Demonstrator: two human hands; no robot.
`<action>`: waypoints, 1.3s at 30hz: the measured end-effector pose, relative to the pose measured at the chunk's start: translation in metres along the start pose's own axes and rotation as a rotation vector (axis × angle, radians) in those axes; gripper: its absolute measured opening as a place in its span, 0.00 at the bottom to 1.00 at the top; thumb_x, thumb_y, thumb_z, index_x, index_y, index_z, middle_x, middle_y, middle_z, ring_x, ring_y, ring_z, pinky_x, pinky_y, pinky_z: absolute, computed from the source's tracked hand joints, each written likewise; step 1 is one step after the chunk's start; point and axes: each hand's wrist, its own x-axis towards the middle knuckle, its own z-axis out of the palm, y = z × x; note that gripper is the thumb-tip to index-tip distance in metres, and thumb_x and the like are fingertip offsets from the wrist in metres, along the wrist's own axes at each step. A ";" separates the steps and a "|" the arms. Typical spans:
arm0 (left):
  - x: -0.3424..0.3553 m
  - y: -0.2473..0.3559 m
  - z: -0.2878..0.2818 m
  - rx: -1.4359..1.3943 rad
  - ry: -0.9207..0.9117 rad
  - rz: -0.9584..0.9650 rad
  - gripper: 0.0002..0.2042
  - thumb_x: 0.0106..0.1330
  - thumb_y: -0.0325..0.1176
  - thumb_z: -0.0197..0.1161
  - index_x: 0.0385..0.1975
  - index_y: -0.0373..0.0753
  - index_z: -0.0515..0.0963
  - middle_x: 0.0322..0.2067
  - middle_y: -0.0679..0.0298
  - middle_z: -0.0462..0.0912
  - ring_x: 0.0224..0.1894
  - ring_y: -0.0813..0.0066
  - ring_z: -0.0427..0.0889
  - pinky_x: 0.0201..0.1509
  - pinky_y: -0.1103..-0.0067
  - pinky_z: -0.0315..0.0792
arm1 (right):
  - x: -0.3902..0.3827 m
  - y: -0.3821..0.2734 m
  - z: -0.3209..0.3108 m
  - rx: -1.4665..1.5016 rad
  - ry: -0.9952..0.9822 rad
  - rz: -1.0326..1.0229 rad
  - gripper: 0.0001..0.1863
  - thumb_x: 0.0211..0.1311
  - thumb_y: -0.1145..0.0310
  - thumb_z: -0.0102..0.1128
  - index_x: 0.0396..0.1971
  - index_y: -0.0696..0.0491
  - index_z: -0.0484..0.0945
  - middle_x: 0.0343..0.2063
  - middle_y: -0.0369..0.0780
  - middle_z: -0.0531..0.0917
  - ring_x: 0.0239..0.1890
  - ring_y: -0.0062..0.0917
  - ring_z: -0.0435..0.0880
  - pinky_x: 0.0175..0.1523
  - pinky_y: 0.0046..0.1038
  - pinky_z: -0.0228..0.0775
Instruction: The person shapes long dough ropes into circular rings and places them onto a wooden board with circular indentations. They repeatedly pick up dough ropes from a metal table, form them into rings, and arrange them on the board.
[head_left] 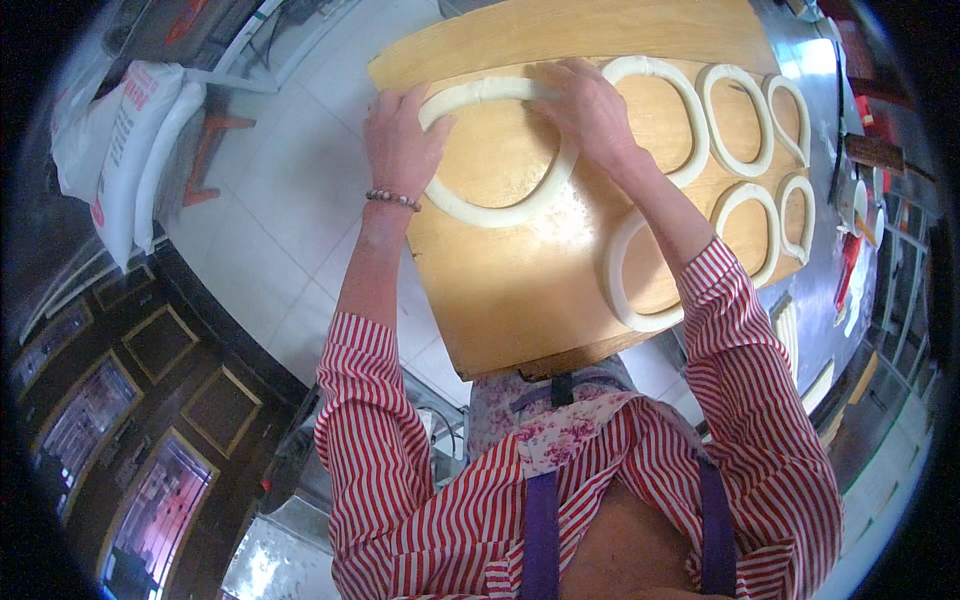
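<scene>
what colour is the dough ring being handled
Creamy white: the dough ring shows best in head view.

A red-and-white striped shirt (445, 535) is worn with purple straps (541, 545), pink-flowered cloth (555, 437) and a bracelet (393, 199) (dark, beaded).

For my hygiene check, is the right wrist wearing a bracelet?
No, the bracelet is on the left wrist, and the right wrist is bare.

Ring (490, 216) partly behind right hand (592, 112)
</scene>
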 end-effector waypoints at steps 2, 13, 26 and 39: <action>0.007 0.001 0.005 -0.020 -0.012 0.044 0.17 0.58 0.40 0.69 0.46 0.43 0.82 0.40 0.56 0.80 0.46 0.55 0.79 0.52 0.64 0.72 | 0.007 0.000 0.010 0.063 0.025 -0.036 0.19 0.52 0.65 0.69 0.46 0.51 0.83 0.38 0.42 0.81 0.45 0.39 0.81 0.49 0.38 0.76; 0.029 0.012 0.016 -0.248 -0.261 0.084 0.13 0.60 0.39 0.68 0.41 0.41 0.85 0.38 0.56 0.81 0.45 0.57 0.79 0.50 0.67 0.72 | 0.018 0.003 0.028 0.221 -0.038 -0.137 0.16 0.52 0.62 0.69 0.40 0.52 0.85 0.36 0.43 0.83 0.42 0.40 0.82 0.49 0.38 0.76; 0.050 -0.035 0.053 -0.215 -0.215 0.037 0.12 0.60 0.38 0.66 0.39 0.39 0.84 0.39 0.57 0.81 0.48 0.58 0.78 0.56 0.65 0.69 | 0.059 0.003 0.082 0.125 -0.098 -0.119 0.17 0.48 0.61 0.71 0.39 0.52 0.84 0.36 0.41 0.83 0.45 0.37 0.80 0.53 0.38 0.70; 0.069 -0.074 0.069 -0.322 -0.223 0.009 0.10 0.61 0.34 0.66 0.41 0.42 0.84 0.38 0.59 0.81 0.46 0.59 0.79 0.52 0.67 0.72 | 0.087 0.002 0.115 0.221 -0.115 -0.021 0.15 0.48 0.66 0.67 0.38 0.54 0.85 0.35 0.47 0.84 0.41 0.40 0.83 0.49 0.37 0.76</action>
